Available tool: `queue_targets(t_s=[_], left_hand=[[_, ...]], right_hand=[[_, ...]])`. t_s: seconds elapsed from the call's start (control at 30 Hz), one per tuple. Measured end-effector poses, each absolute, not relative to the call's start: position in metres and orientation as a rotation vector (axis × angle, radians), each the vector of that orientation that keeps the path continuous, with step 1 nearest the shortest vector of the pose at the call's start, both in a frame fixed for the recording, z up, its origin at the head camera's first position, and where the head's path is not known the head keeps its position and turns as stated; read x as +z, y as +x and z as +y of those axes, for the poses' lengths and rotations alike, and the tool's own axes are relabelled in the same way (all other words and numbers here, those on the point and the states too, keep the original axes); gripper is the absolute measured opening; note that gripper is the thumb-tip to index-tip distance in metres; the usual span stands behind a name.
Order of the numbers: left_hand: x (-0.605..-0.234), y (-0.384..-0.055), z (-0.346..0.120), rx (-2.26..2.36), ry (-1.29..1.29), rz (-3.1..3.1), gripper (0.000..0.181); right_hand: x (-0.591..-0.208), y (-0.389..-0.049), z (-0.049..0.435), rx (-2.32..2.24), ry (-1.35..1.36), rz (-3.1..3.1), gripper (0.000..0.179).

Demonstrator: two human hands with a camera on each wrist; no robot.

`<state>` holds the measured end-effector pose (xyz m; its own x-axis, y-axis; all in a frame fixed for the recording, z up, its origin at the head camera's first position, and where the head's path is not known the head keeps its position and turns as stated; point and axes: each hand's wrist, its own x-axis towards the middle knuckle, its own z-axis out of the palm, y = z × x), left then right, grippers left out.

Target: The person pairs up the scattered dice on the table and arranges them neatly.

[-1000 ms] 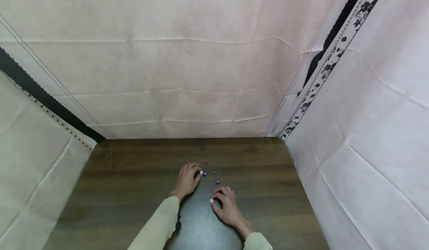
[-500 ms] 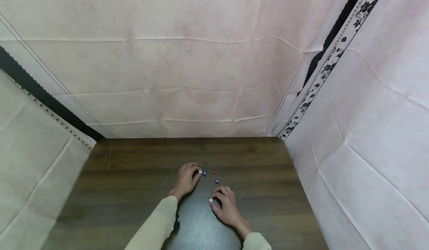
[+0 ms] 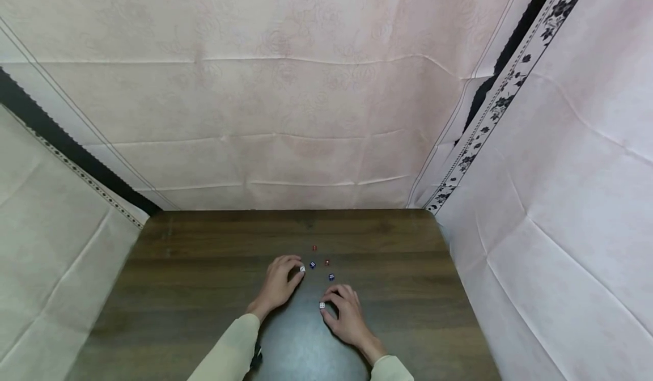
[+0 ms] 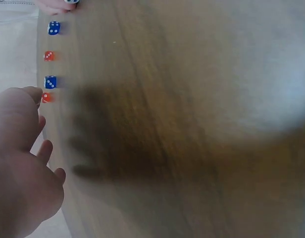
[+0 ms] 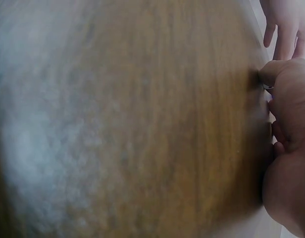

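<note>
My left hand [image 3: 277,283] pinches a white die [image 3: 302,269] between thumb and fingertips, just left of a blue die [image 3: 313,265]. Nearer to me, my right hand [image 3: 347,316] holds another white die [image 3: 322,305] at the tips of thumb and index finger, close over the table. A second blue die [image 3: 331,277] lies beyond the right fingertips. Two red dice [image 3: 327,262] lie farther back, the rear one [image 3: 314,248] deepest on the table. In the left wrist view, the left hand [image 4: 24,153] hides its own die; the blue die [image 4: 50,82] shows beside its fingers.
The dark wood table [image 3: 194,267] ends at a straight back edge. Pale cloth [image 3: 306,114] hangs behind it, with more cloth [image 3: 571,199] at the right and left sides. A bright reflection lies on the tabletop between the forearms.
My left hand has drawn back toward me and slightly left with the white die, leaving a gap to the blue die. The right hand and the other dice stay put.
</note>
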<state>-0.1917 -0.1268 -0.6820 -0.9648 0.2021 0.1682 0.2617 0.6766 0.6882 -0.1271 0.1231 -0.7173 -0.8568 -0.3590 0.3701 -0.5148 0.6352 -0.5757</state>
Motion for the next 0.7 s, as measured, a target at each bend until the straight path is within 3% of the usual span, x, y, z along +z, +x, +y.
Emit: queue_targets(t_s=[0.7], left_hand=[[-0.69, -0.128, -0.122, -1.237, -0.419, -2.636, 0.013]], right_hand=[[-0.718, -0.127, 0.123, 1.011, 0.721, -2.63, 0.016]])
